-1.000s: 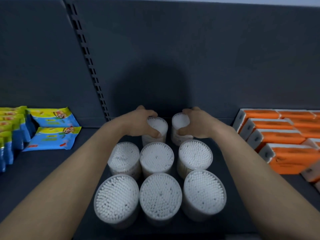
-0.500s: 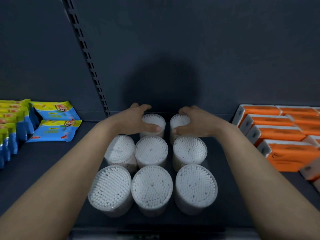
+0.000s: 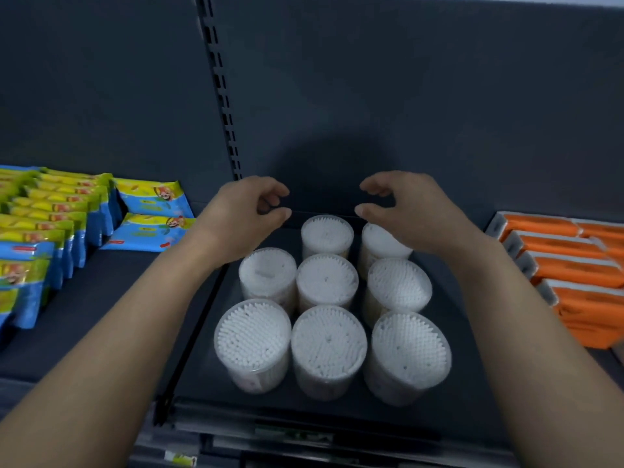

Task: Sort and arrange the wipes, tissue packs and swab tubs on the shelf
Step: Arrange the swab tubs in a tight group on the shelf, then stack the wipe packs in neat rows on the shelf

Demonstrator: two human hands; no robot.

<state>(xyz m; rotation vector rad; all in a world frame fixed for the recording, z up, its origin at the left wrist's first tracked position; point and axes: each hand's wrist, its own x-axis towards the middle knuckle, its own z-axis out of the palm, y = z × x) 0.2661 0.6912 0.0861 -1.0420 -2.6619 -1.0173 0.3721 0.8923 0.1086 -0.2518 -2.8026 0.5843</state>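
Several clear swab tubs (image 3: 327,282) filled with white cotton swabs stand upright in rows on the dark shelf (image 3: 472,349). My left hand (image 3: 246,211) hovers above and to the left of the back middle tub (image 3: 327,235), fingers loosely curled, holding nothing. My right hand (image 3: 401,207) hovers over the back right tub (image 3: 380,243), partly hiding it, fingers also loosely curled and empty. Blue and yellow wipes packs (image 3: 153,197) lie at the left. Orange tissue packs (image 3: 567,265) are stacked at the right.
A slotted upright (image 3: 223,96) runs up the grey back panel behind my left hand. The shelf's front edge (image 3: 304,430) carries a label strip. More wipes packs (image 3: 40,224) stand in a row at the far left.
Both hands have let go of the two back tubs and lifted off them, spreading slightly apart. The tubs stay where they were set.
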